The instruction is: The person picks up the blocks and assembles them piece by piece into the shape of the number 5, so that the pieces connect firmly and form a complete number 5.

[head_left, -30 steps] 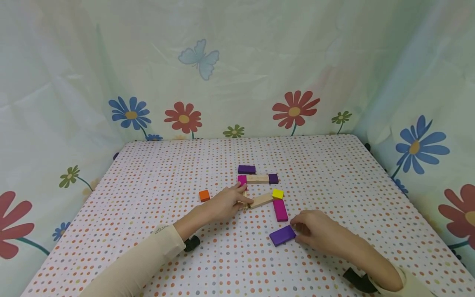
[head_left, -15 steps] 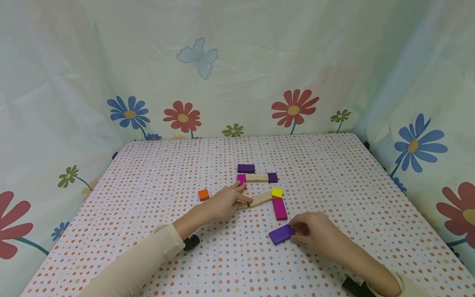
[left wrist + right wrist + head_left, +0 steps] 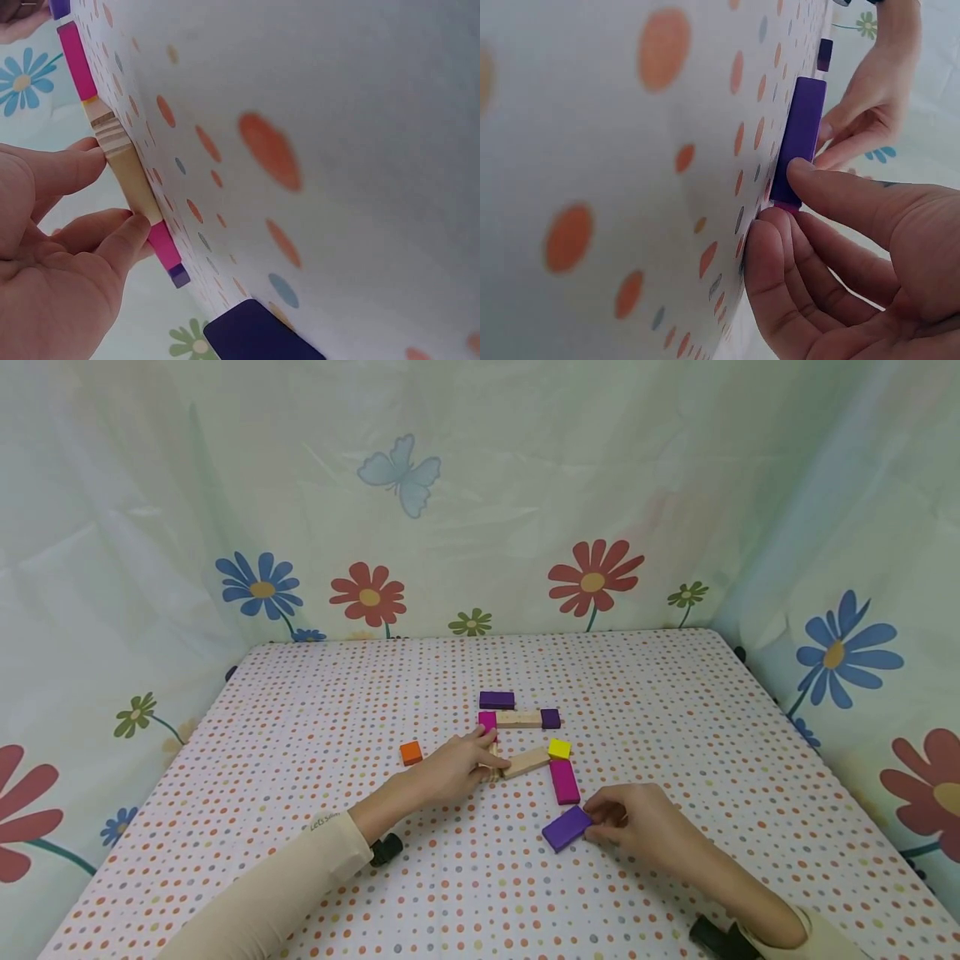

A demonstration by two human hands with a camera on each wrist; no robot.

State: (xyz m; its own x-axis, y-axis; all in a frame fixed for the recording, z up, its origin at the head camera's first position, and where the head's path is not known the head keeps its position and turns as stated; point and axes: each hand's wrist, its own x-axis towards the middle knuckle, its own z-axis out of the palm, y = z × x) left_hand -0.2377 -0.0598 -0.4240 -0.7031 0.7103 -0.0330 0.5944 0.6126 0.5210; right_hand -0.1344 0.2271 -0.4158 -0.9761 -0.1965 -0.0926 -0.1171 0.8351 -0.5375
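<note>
My left hand (image 3: 450, 768) reaches over a natural wooden block (image 3: 133, 184); in the left wrist view thumb and fingers hold it along its length, beside a pink block (image 3: 487, 720). Most of that wooden block is hidden from above. A slanted wooden block (image 3: 527, 762) runs from the thumb toward a small yellow block (image 3: 559, 748), which meets a second pink block (image 3: 565, 782). Just below that pink block lies a purple block (image 3: 566, 828). My right hand (image 3: 645, 818) pinches its right end, the thumb (image 3: 810, 180) on its face.
Beyond the left hand, another wooden block (image 3: 519, 719) joins a small dark purple block (image 3: 551, 718). Behind them lies a longer dark purple block (image 3: 497, 700). An orange block (image 3: 410, 752) sits left of the hand. A dotted cloth (image 3: 337, 693) covers the table, with flowered curtains around.
The right hand has closed on the purple block and shifted it slightly up toward the near pink block, turning it a little. The left hand stays in place.
</note>
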